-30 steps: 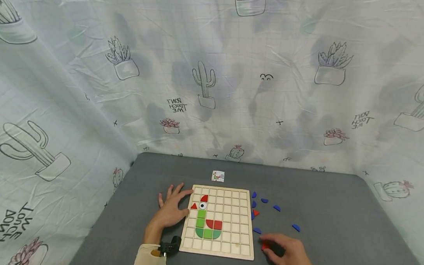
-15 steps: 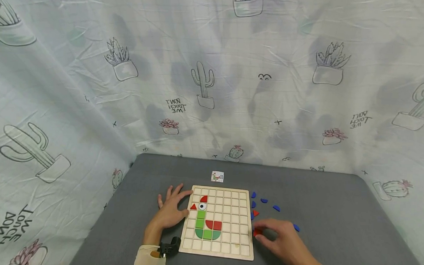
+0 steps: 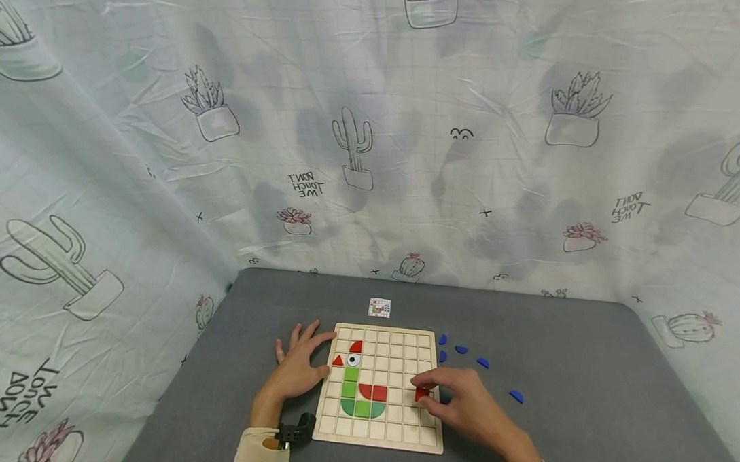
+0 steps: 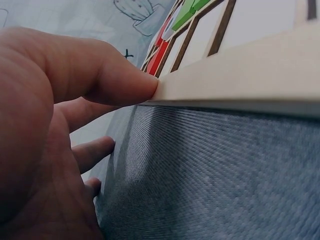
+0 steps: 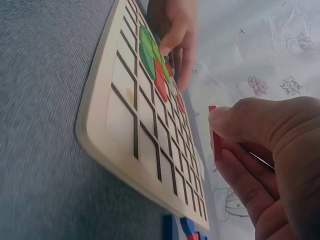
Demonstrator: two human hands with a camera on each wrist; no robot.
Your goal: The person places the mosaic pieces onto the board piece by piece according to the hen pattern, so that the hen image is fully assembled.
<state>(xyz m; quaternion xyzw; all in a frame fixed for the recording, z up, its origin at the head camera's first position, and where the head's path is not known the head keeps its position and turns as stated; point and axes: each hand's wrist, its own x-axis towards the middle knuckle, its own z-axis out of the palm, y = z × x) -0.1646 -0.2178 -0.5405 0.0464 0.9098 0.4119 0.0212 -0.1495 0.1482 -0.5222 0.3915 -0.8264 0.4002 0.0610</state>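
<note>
pinched a red piece (image 3: 422,394) between thumb and fingers of the right hand (image 3: 465,397), above the right side of the gridded board (image 3: 393,432), not seated in any cell; showed nearly edge-on from the right wrist, so could not tell its full shape. rested the left hand (image 3: 299,372) with fingers spread, thumb and forefinger touching the board's left edge. could have lost the red piece from so slim a hold by squeezing unevenly, and dropped it across the dividers. might have set it down crooked, with a corner caught on a divider, because of that steep tilt. might have jostled the red square (image 3: 379,393) by sweeping low across the grid. could have skewed the board on the tabletop (image 3: 561,367) through lopsided pressure, or scattered the blue half-rounds (image 3: 484,363) with a careless wrist.
</note>
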